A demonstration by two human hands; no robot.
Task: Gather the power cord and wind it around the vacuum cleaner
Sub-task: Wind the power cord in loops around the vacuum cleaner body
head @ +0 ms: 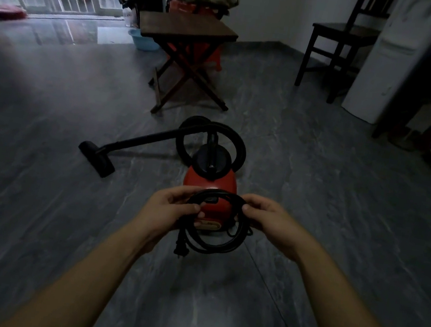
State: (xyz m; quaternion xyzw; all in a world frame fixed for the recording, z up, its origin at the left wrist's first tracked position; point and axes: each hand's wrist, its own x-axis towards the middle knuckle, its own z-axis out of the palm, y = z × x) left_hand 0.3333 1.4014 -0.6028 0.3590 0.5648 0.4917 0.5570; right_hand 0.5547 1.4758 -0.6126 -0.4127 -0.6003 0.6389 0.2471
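Black power cord (212,241) gathered into several round loops, held in the air in front of the red vacuum cleaner (210,182), which stands on the grey floor (40,195). Left hand (165,211) closed on the left side of the coil; right hand (270,220) pinching its right side. The plug (179,246) hangs below the left hand. Black hose (240,146) arcs over the canister; the floor nozzle (97,156) lies to the left. The lower canister is hidden behind the coil and hands; where the cord joins the body is hard to make out.
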